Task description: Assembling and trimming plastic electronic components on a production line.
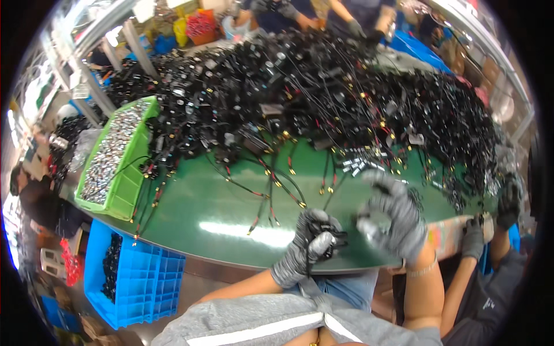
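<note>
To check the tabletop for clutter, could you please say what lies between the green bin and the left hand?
The head view shows black cables with gold tips on the green tabletop between bin and left hand.

A green worktable (184,199), streaked with glare (248,233), adjoins metal posts (140,49).

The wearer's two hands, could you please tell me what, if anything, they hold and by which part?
The left hand grips a black item, thumb pressed across it, exact part unclear; the right hand shows nothing held.
</note>
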Demonstrator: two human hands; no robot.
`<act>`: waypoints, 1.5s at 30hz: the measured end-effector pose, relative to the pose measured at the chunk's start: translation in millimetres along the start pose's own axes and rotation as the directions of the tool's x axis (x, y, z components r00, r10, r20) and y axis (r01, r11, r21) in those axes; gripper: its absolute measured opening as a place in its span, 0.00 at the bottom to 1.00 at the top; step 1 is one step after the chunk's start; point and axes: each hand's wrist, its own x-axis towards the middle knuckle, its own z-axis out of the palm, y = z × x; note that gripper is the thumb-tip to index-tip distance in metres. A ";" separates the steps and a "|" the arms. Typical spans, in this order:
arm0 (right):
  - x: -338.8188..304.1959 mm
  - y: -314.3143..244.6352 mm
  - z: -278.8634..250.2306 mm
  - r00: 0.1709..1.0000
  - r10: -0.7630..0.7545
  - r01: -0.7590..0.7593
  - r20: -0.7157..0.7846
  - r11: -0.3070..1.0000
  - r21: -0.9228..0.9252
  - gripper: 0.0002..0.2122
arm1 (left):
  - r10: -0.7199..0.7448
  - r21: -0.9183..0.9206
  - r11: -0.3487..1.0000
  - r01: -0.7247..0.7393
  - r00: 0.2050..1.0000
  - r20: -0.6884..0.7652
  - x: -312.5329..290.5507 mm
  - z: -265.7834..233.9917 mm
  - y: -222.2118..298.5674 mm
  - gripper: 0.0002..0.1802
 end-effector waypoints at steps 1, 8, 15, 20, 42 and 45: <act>-4.7 -6.2 1.8 0.993 -0.109 0.111 0.051 0.993 -0.029 0.10 | -0.008 -0.011 1.000 0.008 1.000 -0.012 -2.0 3.5 -0.7 0.21; -10.9 -27.0 11.9 0.980 -0.098 0.137 0.171 0.963 -0.233 0.11 | 0.008 0.175 0.984 -0.018 0.998 0.060 -0.1 10.8 -1.1 0.22; -14.7 -20.2 28.9 0.991 -0.123 0.116 -0.050 0.985 -0.128 0.11 | -0.025 0.355 0.935 0.014 0.999 0.025 2.3 1.2 1.0 0.20; -22.5 -26.5 29.5 0.965 -0.262 0.242 -0.005 0.899 -0.364 0.11 | 0.058 0.378 0.923 -0.071 0.997 0.046 -0.7 0.7 -4.2 0.20; 6.2 -17.7 28.8 0.849 -0.041 0.529 -0.527 0.077 0.845 0.22 | 0.028 0.232 0.973 -0.011 0.997 -0.067 7.5 4.8 0.5 0.19; 38.9 -4.4 59.7 0.756 -0.188 0.538 -0.627 -0.366 0.759 0.20 | 0.002 0.242 0.970 0.014 0.998 -0.068 4.9 4.1 -0.4 0.19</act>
